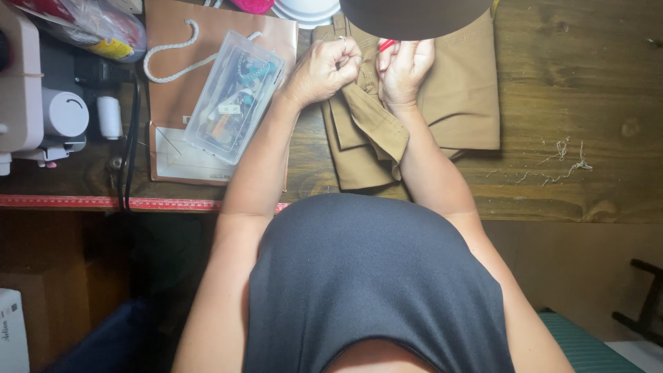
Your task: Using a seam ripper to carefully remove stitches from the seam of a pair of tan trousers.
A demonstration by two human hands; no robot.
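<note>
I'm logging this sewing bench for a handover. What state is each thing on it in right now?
left hand: fisted, gripping the tan fabric
right hand: shut on a small red tool
tan fabric: folded, one strip pulled up between the hands
clear plastic box: lid closed, lying on the paper bag
brown paper bag: lying flat
thread scraps: loose on the wooden table
sewing machine: standing at the table's edge

A single head-worn camera looks steeply down, close over the wooden table (580, 83) edge.
</note>
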